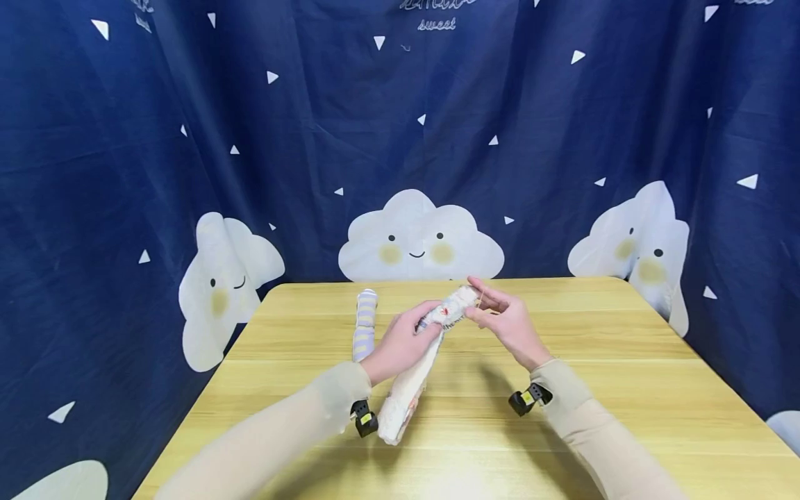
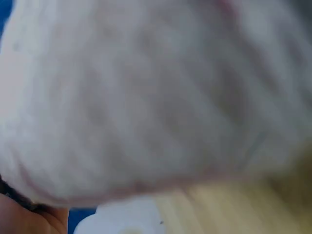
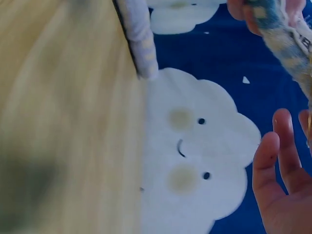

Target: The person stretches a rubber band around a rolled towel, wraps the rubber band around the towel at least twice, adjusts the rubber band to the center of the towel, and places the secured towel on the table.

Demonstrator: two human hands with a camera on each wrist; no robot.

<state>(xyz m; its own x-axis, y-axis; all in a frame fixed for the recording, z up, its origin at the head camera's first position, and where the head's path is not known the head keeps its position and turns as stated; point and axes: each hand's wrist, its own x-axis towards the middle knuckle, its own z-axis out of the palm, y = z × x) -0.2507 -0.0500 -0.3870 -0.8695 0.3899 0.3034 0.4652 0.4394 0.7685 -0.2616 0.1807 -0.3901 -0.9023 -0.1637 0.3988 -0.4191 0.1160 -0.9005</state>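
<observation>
My left hand (image 1: 403, 340) grips a rolled towel (image 1: 406, 389) around its upper part, fingers on one side and thumb on the other. The towel is pale and fluffy, with a red figure and dark lettering near its top; it slants above the table. My right hand (image 1: 509, 326) is at its upper end, thumb and fingers about a thin tan band, which looks like a rubber band (image 1: 480, 298). In the right wrist view, some right fingers (image 3: 287, 151) stand extended. Blurred pale towel fabric (image 2: 136, 97) fills most of the left wrist view.
Behind my left hand, a second roll (image 1: 365, 323) with purple and yellow stripes lies on the wooden table (image 1: 594, 347). A dark blue curtain (image 1: 350, 104) with clouds and white triangles surrounds the table's back and sides. Each wrist wears a black strap device (image 1: 530, 399).
</observation>
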